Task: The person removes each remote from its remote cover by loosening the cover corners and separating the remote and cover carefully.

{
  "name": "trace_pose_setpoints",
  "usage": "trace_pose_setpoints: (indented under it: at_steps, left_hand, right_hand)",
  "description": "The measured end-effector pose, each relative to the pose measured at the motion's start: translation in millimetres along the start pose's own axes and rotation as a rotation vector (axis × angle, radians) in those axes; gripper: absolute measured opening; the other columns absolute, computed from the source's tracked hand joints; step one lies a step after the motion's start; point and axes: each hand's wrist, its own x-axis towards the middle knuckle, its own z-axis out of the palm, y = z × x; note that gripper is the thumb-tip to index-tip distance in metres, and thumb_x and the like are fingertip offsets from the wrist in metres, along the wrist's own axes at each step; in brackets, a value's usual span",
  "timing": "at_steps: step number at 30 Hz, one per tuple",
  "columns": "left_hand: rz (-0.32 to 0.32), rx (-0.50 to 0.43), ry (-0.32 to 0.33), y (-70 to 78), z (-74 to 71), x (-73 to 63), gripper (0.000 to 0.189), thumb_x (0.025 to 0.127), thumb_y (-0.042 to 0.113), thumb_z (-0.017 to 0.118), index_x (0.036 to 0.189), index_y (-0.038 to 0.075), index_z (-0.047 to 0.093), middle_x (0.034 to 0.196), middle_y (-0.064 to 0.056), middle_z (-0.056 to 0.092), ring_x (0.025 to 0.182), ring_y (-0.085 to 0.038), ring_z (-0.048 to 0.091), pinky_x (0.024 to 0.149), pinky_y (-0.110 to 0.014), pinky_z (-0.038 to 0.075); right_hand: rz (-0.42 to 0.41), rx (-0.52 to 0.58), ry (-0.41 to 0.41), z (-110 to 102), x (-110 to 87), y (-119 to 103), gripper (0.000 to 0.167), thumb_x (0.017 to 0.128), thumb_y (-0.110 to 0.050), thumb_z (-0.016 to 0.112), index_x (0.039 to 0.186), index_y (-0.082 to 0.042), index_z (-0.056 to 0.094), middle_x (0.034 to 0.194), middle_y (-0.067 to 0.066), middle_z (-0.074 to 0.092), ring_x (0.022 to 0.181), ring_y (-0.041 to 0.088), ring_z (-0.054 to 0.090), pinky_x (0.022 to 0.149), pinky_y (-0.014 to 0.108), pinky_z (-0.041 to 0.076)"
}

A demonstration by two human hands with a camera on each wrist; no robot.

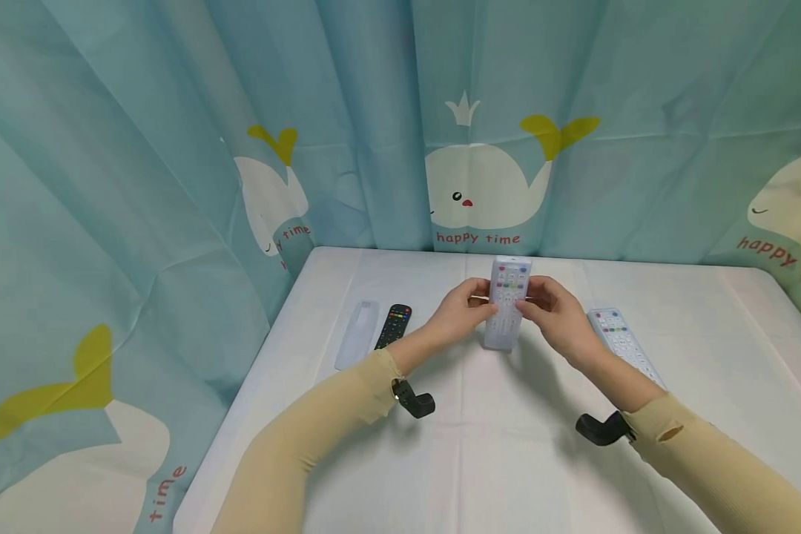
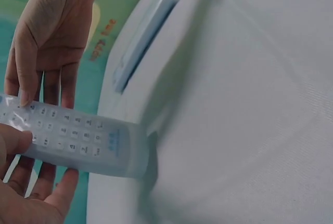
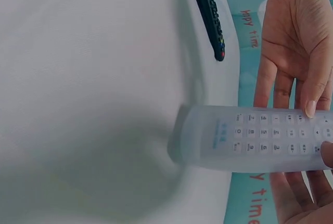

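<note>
At centre, a left hand (image 1: 463, 308) and, opposite, a right hand (image 1: 562, 319) pinch the long edges of a pale remote (image 1: 507, 297) in a translucent cover (image 3: 200, 133), likely light, stiff and slightly slick, best held just there; table contact is hard to judge. From left, a translucent sleeve (image 1: 357, 334), a black remote (image 1: 394, 325) and another pale remote (image 1: 621, 341) lie on a white table (image 1: 480, 452); a whale-print curtain (image 1: 374, 111) hangs behind.

The left forearm (image 1: 417, 351) partly hides the black remote (image 1: 395, 323), and both wrist views crop the held remote (image 2: 78, 137).
</note>
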Motion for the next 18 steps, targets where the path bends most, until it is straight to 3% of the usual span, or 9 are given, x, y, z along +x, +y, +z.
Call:
trace_pose_setpoints:
  at_steps: [6, 14, 18]
  left_hand:
    - [0.009, 0.005, 0.012, 0.8, 0.0, 3.0, 0.039, 0.101, 0.01, 0.064, 0.139, 0.005, 0.055, 0.134, -0.008, 0.06, 0.119, -0.019, 0.062, 0.095, -0.031, 0.053]
    - [0.013, 0.011, 0.002, -5.5, 2.1, 7.5, 0.039, 0.102, 0.009, 0.063, 0.14, 0.004, 0.055, 0.132, -0.009, 0.061, 0.119, -0.019, 0.061, 0.096, -0.03, 0.053]
    - [0.013, 0.012, -0.005, -5.7, 1.7, 6.8, 0.039, 0.102, 0.012, 0.063, 0.14, 0.005, 0.055, 0.133, -0.007, 0.061, 0.119, -0.018, 0.061, 0.097, -0.031, 0.052]
  right_hand:
    - [-0.009, -0.014, 0.018, -0.3, 1.2, -2.4, 0.04, 0.104, -0.01, 0.062, 0.139, 0.004, 0.05, 0.135, 0.022, 0.059, 0.125, 0.033, 0.055, 0.09, 0.014, 0.049]
    - [0.039, -0.039, 0.004, 0.6, 2.1, 0.4, 0.043, 0.104, -0.012, 0.06, 0.144, 0.002, 0.047, 0.14, 0.021, 0.056, 0.13, 0.034, 0.053, 0.099, 0.028, 0.049]
    - [0.027, -0.044, 0.01, -0.7, 2.1, 1.2, 0.044, 0.104, -0.015, 0.062, 0.142, 0.003, 0.049, 0.139, 0.021, 0.057, 0.13, 0.035, 0.053, 0.098, 0.029, 0.049]
